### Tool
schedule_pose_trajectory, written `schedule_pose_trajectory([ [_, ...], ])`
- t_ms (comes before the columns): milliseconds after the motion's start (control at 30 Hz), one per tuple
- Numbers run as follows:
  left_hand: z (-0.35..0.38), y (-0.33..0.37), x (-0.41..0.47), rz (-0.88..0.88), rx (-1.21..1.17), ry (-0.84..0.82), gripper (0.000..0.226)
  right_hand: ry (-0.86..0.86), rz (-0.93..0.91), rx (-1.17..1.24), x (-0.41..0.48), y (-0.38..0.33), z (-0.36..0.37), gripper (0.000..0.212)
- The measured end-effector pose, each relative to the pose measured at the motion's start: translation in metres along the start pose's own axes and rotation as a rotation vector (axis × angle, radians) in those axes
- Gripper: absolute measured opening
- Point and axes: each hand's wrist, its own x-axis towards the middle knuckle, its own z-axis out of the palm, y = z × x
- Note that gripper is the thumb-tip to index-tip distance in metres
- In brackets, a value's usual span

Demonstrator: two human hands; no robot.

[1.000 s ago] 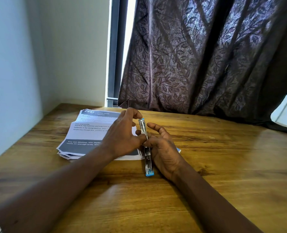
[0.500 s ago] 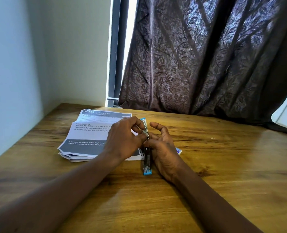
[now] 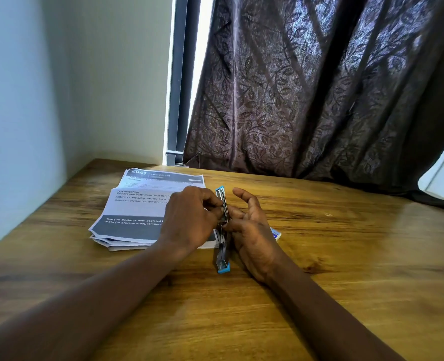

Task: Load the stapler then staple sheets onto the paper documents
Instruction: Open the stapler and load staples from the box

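Stapler (image 3: 223,261), blue-based with its metal top swung open, is pinched by left hand (image 3: 189,220) and right hand (image 3: 254,238).

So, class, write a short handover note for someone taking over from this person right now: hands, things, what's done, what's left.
Left hand: pinches the raised top arm of the stapler.
Right hand: grips the stapler near its hinge, forefinger lifted.
Things: the stapler is swung open, its base on the table beside the paper stack. A small blue-and-white box lies behind the right hand.
Done: stapler opened. Whether staples are in cannot be seen.
Left: finish loading, close it, staple the sheets.
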Motion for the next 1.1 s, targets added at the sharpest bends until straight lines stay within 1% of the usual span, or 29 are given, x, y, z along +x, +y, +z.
schedule_pose_trajectory([
  [133,0.001,-0.002,-0.001,-0.012,0.002,0.001,0.006,-0.023,0.008,-0.027,-0.002,-0.003,0.000,0.076],
  [233,0.000,-0.002,0.000,-0.062,-0.054,-0.017,0.008,-0.021,0.019,0.003,-0.003,-0.003,0.002,0.078],
  [333,-0.002,-0.005,0.003,-0.136,-0.148,-0.101,0.013,-0.029,0.028,0.018,-0.003,-0.003,0.001,0.079],
  [400,-0.004,-0.006,0.004,-0.154,-0.179,-0.139,0.016,-0.031,0.033,0.008,-0.004,-0.003,0.000,0.079],
  [533,-0.002,-0.007,0.004,-0.096,-0.135,-0.132,0.012,-0.020,0.051,-0.003,-0.003,-0.003,-0.001,0.082],
  [700,0.002,-0.006,0.003,-0.030,-0.071,-0.078,0.007,0.002,0.071,0.036,-0.002,-0.004,-0.001,0.083],
  [800,0.002,-0.006,0.002,-0.019,-0.047,-0.049,0.006,0.001,0.076,0.045,-0.003,-0.005,-0.001,0.083],
  [967,0.004,-0.006,0.002,0.002,-0.065,-0.035,0.003,0.032,0.047,0.007,-0.001,-0.002,-0.001,0.080],
  [1100,0.007,-0.012,0.006,-0.037,-0.146,-0.062,0.005,0.089,0.028,-0.028,-0.001,-0.003,-0.001,0.071],
])
